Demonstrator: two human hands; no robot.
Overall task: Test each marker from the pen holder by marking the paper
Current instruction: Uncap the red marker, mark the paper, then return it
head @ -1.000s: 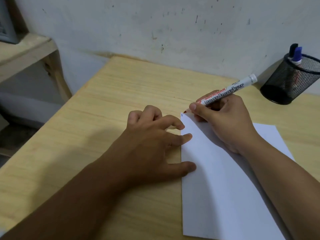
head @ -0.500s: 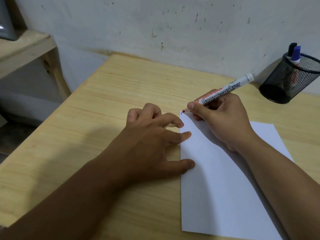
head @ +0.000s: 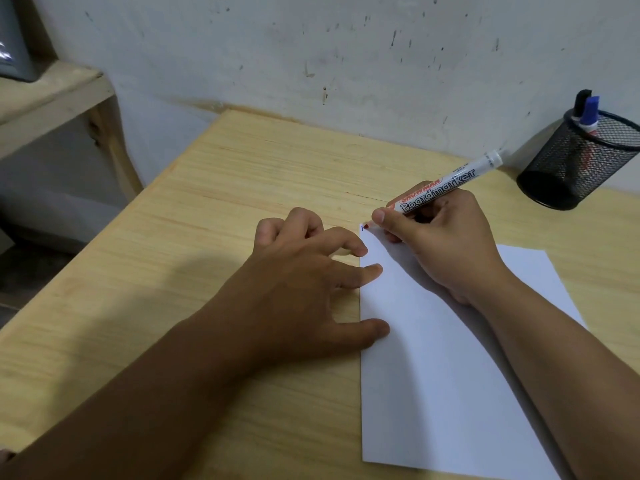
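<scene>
Right hand (head: 440, 244) grips a marker (head: 446, 183) — labelled "Boardmarker".

The light is soft and fairly dim, with a cool cast on the scuffed grey-white wall (head: 346, 46). It seems to come from above and the right: the left hand (head: 304, 289) and forearm lie in shade and throw a broad, blurred shadow leftward over the pale wooden worktop (head: 242, 174). The right hand (head: 440, 244) casts a grey shadow on the white sheet of paper (head: 433, 375). No glare shows. Wide-angle bending curves the worktop edges, and the corners look slightly soft.
</scene>
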